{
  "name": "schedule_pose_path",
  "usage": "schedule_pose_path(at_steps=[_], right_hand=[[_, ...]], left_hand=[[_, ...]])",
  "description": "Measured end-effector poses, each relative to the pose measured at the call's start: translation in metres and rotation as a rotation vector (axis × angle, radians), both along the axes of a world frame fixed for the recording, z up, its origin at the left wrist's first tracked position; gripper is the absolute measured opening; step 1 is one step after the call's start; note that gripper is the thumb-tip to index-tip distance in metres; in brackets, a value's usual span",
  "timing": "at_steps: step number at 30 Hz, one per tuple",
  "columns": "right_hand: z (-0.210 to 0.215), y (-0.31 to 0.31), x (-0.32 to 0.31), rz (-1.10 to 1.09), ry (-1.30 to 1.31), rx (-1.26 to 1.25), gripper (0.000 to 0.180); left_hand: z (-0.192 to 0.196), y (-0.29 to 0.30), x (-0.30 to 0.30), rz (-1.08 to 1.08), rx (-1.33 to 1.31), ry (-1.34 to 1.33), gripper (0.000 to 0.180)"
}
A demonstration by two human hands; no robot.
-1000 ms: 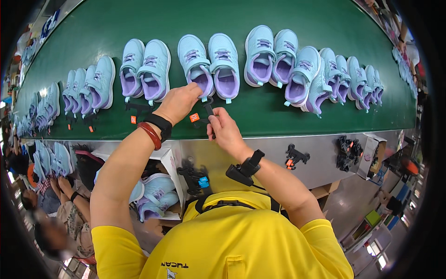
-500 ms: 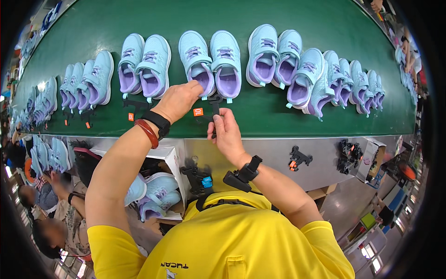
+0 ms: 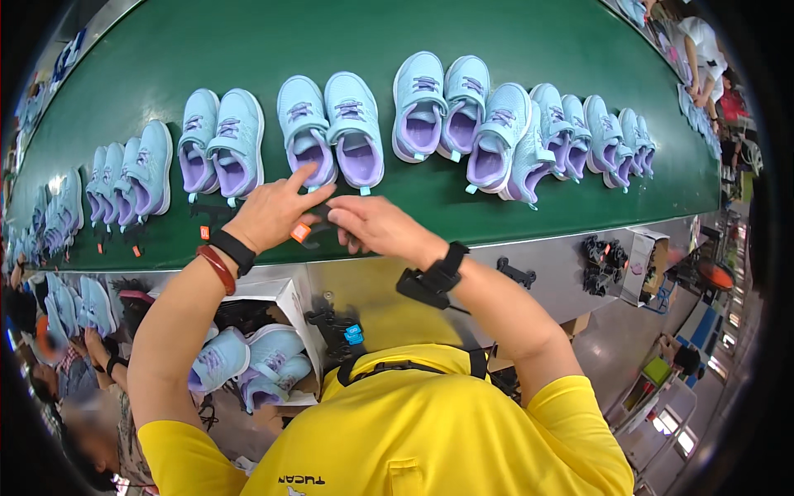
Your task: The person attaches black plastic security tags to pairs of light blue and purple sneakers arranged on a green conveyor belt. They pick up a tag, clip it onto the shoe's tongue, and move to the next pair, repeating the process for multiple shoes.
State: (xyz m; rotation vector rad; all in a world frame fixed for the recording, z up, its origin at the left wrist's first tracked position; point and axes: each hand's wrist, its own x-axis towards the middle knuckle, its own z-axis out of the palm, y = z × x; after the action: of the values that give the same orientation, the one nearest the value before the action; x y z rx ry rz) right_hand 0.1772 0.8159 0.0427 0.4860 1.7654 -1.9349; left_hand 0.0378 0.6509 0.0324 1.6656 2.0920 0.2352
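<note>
A light blue and purple sneaker pair stands just beyond my hands, a left sneaker and a right sneaker, heels toward me. My left hand is at the left sneaker's heel, with its fingers apart and one fingertip at the heel opening. Close to it, my right hand has curled fingers around a black plastic shoe hanger, mostly hidden between the hands. The hanger's orange tag shows beside my left hand. Another black hanger lies behind the sneaker pair to the left.
More matching sneakers line the green table on both sides. Below its edge, a metal ledge bears black hangers. A white box with sneakers stands at lower left. Other people are at both sides.
The table scene has shifted left and slightly down in view. My right hand has come closer to my left, and the hanger has moved toward the left sneaker's heel. My left fingers have spread.
</note>
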Motion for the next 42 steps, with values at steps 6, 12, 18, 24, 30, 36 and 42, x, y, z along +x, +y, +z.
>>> schedule_pose_path(at_steps=[6, 12, 18, 24, 30, 36, 42], right_hand=[[-0.023, 0.052, 0.009, 0.323, 0.57, 1.038, 0.035], [-0.028, 0.045, -0.013, 0.437, 0.796, 1.215, 0.018], [-0.025, 0.038, -0.022, 0.459, 0.866, 1.281, 0.014], [-0.03, 0.032, -0.029, 0.471, 0.917, 1.29, 0.013], [-0.032, 0.032, -0.034, 0.344, 0.873, 1.257, 0.018], [0.001, 0.074, 0.007, 0.14, 0.829, 0.881, 0.034], [0.035, 0.177, 0.159, 0.087, 0.264, 0.81, 0.009]], left_hand=[[0.008, 0.003, 0.015, 0.218, -0.072, -0.058, 0.048], [-0.007, -0.018, 0.012, 0.347, -0.081, -0.11, 0.043], [-0.008, -0.018, 0.015, 0.395, -0.036, -0.116, 0.033], [-0.009, -0.019, 0.017, 0.413, -0.067, -0.113, 0.034], [0.01, -0.016, 0.013, 0.367, 0.11, -0.288, 0.038], [0.02, -0.013, 0.011, 0.223, -0.081, 0.039, 0.061], [0.03, 0.049, 0.028, 0.26, 0.236, 0.044, 0.034]])
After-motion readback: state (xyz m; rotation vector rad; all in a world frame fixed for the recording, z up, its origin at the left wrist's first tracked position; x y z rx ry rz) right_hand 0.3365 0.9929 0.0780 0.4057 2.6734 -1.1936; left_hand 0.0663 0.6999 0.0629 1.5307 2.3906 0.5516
